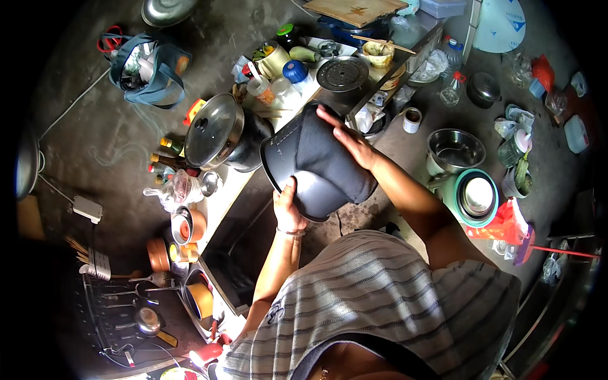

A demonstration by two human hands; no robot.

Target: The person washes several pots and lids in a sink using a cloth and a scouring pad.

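Note:
A dark rice cooker inner pot (280,159), with marks on its inner wall, is held tilted in front of my body. My left hand (289,209) grips its rim, the thumb over the edge. A dark cloth (339,164) drapes over the pot's wall and far side. The palm of my right hand (351,142) lies flat on this cloth, fingers stretched. Just beyond the pot, a steel pan with a glass lid (213,128) stands on the counter, and a round perforated steamer plate (342,74) lies at the upper right.
Glass bottles (168,160), jars (285,90) and bowls (188,226) crowd the narrow counter. A blue bag (147,71) is at upper left. On the floor to the right are a steel basin (456,149), a green-rimmed tub (494,209) and a tin can (412,120).

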